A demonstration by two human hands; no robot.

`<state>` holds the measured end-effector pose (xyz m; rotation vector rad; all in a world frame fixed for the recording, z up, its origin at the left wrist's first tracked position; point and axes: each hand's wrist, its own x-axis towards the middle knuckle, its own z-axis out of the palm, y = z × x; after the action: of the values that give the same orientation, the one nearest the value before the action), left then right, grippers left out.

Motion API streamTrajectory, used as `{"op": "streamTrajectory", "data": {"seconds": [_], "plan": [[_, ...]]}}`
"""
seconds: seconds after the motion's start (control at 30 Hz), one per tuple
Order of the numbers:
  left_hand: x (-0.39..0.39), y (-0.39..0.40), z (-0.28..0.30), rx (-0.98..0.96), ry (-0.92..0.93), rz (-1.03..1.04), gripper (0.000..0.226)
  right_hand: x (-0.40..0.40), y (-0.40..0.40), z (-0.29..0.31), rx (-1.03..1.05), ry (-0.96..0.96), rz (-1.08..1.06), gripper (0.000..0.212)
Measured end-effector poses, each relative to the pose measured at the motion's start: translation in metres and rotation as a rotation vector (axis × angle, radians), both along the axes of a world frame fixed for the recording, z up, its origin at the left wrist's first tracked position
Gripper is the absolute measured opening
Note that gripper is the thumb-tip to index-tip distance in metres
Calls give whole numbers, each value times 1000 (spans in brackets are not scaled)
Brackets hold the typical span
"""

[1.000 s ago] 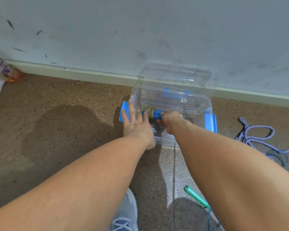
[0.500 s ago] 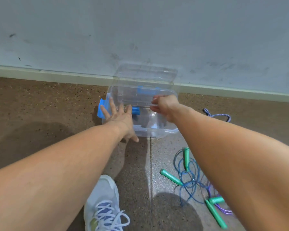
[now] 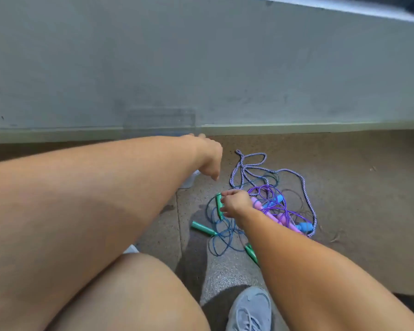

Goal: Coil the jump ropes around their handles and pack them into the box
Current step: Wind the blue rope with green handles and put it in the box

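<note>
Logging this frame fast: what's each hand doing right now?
Left hand: open, fingers hang loosely, holding nothing.
Right hand: fingers reach the upright green handle; whether they grip it cannot be told.

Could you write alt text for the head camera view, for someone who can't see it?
The right hand reaches a green jump rope handle in a tangle of jump ropes on the floor. The left hand hangs loosely above.
</note>
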<state>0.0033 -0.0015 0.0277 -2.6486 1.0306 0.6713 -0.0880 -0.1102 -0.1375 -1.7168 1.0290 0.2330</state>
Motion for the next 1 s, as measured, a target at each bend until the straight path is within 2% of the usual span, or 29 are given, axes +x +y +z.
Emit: {"op": "streamTrajectory", "data": {"seconds": [0.1, 0.23, 0.33, 0.4, 0.5, 0.63, 0.7, 0.77, 0.83, 0.9, 1.0], "plan": [[-15, -16, 26, 3, -29, -50, 64, -32, 0, -44, -71, 116, 146, 11], [-23, -24, 39, 15, -27, -7, 61, -48, 16, -58, -259, 179, 368, 34], [-32, -14, 23, 3, 21, -8, 61, -49, 25, -69, -309, 214, 542, 46], [-34, -1, 8, 60, 91, -18, 62, -49, 28, -77, -367, 259, 673, 56], [-28, 22, -6, 133, 132, 25, 64, -52, 30, -95, -445, 285, 775, 55], [-19, 38, -15, 180, 128, 58, 62, -61, 32, -107, -543, 383, 790, 39], [-19, 40, -16, 154, 150, 71, 62, -62, 32, -107, -586, 345, 774, 34], [-21, 41, -15, 116, 161, 79, 62, -56, 33, -102, -577, 171, 615, 28], [-24, 41, -13, 113, 171, 74, 60, -40, 31, -96, -443, 42, 316, 22], [-29, 40, -13, 120, 180, 57, 58, -19, 22, -93, -333, 45, 126, 24], [-33, 41, -13, 101, 211, 42, 56, 2, 0, -102, -299, 173, 156, 40]]}}
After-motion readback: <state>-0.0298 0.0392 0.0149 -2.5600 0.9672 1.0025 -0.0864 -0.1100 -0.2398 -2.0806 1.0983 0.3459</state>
